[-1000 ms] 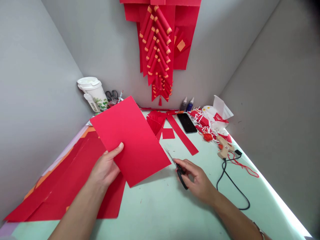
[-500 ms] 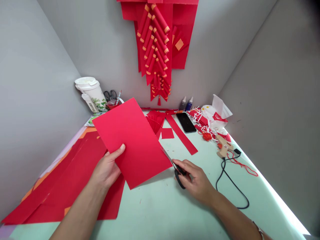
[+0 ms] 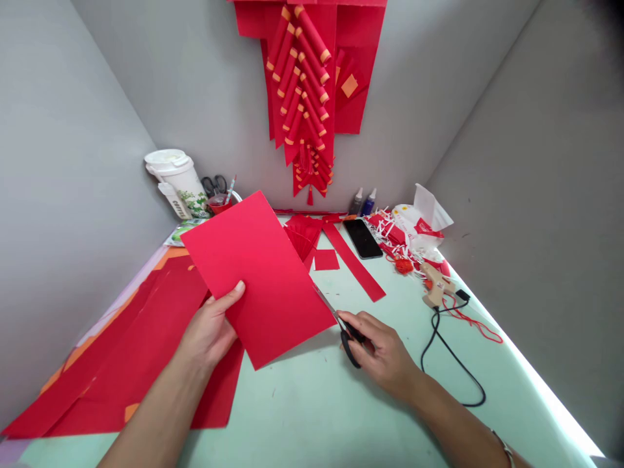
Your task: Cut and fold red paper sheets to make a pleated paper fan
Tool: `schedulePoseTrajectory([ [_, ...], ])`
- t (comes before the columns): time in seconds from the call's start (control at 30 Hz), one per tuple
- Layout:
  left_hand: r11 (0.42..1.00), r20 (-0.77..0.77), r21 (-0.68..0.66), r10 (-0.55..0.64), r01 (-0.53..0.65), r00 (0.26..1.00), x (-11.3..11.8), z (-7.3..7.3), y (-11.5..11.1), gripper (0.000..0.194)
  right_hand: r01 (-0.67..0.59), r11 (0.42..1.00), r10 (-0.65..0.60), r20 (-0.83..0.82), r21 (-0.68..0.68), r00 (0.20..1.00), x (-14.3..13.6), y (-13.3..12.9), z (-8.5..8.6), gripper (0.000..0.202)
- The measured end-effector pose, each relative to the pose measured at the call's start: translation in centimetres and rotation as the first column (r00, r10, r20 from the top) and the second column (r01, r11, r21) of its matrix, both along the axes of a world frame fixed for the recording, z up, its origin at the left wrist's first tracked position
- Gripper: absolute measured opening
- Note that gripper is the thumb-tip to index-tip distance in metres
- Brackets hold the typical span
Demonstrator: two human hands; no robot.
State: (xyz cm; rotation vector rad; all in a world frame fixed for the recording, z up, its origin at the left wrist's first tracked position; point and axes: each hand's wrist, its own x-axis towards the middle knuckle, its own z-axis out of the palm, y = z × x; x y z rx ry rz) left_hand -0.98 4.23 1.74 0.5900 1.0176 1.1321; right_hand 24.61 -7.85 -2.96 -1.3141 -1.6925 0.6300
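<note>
My left hand [image 3: 212, 328] grips a rectangular red sheet [image 3: 258, 279] at its lower left edge, thumb on top and fingers hidden beneath. The sheet is held tilted above the pale green table. At its right edge, my right hand [image 3: 380, 351] is closed round the black handles of a pair of scissors [image 3: 351, 341]. The scissor blades point up and left and lie along the sheet's right edge, near its right corner. Beneath my left forearm lie large red sheets [image 3: 131, 338] on the table.
A red strip [image 3: 355, 263], a small red square [image 3: 326, 260] and a phone [image 3: 363, 238] lie behind. At right are a glue gun [image 3: 436, 286] with a black cord and shredded paper [image 3: 390, 231]. A white bucket [image 3: 178, 182] stands back left. Red paper firecrackers [image 3: 302, 84] hang on the wall.
</note>
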Motion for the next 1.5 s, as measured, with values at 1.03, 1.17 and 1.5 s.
schedulePoseTrajectory([
  [1.03,1.0,-0.005,0.008,-0.008,0.008,1.0,0.26,0.04,-0.23,0.027,-0.054,0.989,0.044,-0.077,-0.137,0.996,0.16,0.14,-0.1,0.046],
  [1.17,1.0,-0.017,0.007,0.01,-0.01,1.0,0.42,0.06,-0.25,0.026,-0.044,0.992,0.035,-0.069,-0.122,0.997,0.12,0.14,-0.16,0.045],
  [1.5,1.0,-0.008,0.018,0.017,-0.017,1.0,0.62,0.22,-0.43,0.03,-0.029,0.996,0.025,-0.06,-0.081,0.998,-0.03,0.01,0.05,0.044],
])
